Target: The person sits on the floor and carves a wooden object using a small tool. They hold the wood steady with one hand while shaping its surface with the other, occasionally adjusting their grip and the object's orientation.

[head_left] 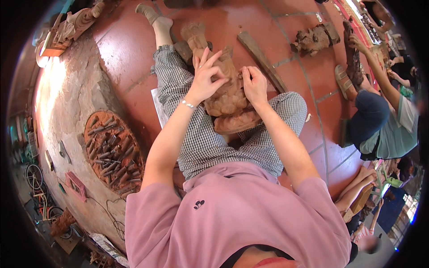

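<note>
Knobbly brown carving point(225, 96), seemingly wood, both hands point(206, 78) touching

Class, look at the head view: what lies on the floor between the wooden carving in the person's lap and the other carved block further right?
In the head view, a long wooden plank lies slanted on the red floor between the lap carving and the carved block.

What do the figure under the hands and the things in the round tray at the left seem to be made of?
The carved figure, under the left hand and right hand, looks like bare, unvarnished wood: matte brown, with dull carved ridges. The tools in the round tray look like grey metal rods, likely chisels, dull rather than shiny. The tray itself is reddish-brown, possibly dusty wood or woven; I cannot tell which.
</note>
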### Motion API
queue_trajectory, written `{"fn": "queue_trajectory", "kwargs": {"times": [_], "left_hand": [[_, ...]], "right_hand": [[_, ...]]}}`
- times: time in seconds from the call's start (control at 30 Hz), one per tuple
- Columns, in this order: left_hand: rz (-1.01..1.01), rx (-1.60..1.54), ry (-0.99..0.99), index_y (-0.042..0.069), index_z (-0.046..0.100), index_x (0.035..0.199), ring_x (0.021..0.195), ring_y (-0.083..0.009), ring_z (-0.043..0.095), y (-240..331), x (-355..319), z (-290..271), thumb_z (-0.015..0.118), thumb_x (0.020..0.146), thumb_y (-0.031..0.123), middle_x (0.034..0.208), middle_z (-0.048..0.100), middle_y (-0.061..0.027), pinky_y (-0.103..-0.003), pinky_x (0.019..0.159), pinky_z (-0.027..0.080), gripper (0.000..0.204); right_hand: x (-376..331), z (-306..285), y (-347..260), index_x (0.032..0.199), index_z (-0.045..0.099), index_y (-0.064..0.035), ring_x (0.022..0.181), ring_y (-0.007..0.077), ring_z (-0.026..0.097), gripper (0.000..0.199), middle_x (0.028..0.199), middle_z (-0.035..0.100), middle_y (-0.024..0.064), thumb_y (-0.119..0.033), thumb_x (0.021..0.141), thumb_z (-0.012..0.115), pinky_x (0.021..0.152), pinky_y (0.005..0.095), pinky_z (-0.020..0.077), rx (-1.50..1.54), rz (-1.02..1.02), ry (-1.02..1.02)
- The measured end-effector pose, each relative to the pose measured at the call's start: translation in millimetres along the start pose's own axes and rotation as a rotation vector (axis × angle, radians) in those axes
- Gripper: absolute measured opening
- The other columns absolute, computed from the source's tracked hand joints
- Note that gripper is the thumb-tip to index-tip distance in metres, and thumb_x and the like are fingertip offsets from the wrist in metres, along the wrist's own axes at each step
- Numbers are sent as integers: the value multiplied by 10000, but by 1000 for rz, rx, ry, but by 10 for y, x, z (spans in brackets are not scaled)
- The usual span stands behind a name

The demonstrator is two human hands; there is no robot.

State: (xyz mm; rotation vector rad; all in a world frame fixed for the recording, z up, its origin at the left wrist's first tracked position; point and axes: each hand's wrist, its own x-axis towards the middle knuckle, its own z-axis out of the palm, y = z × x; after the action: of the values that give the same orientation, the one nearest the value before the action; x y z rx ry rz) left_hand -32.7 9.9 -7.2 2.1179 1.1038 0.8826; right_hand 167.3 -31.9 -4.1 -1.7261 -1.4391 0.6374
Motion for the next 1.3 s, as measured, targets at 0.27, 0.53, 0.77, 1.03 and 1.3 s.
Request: {"fn": "queue_trajectory", "kwargs": {"times": [0.27, 0.53, 0.77, 1.03, 1.3], "left_hand": [[3, -7, 130, 113, 618, 706, 1528, -404, 167, -23, 25, 182, 820, 753, 163, 1535, 477, -69, -654, 1197, 15, 214], [-70, 8, 83, 88, 611, 735, 1519, -410, 207, 110, -87, 98, 808, 758, 137, 1536, 472, -99, -664, 1192, 73, 204], [-46, 166, 86, 90, 594, 722, 1518, -406, 191, 279, 95, 189, 786, 772, 154, 1510, 481, -99, -699, 1181, 59, 209], [-149, 213, 52, 78, 584, 709, 1510, -406, 220, 381, 0, 178, 756, 779, 140, 1521, 463, -141, -729, 1163, 67, 195], [-195, 212, 195, 90, 584, 711, 1514, -404, 209, 303, 194, 321, 750, 773, 134, 1527, 460, -139, -736, 1157, 56, 183]], "right_hand": [[-28, 33, -195, 916, 667, -48, 972, 315, 624, 258, 949, 658, 89, -282, 982, 584, 794, 428, 498, -128, -11, 20], [5, 21, -15, 937, 664, -56, 985, 311, 620, 252, 963, 659, 83, -287, 986, 574, 818, 431, 492, -5, 3, 12], [-19, 50, -130, 951, 664, -59, 994, 318, 619, 250, 982, 660, 84, -288, 988, 571, 819, 433, 494, -116, 12, 25], [-3, 19, -41, 961, 663, -53, 967, 323, 623, 231, 952, 662, 104, -269, 981, 583, 814, 430, 498, -15, -18, 31], [-31, 44, -153, 966, 669, -51, 979, 315, 622, 223, 979, 663, 89, -259, 974, 588, 823, 427, 503, -91, -6, 22]]}}
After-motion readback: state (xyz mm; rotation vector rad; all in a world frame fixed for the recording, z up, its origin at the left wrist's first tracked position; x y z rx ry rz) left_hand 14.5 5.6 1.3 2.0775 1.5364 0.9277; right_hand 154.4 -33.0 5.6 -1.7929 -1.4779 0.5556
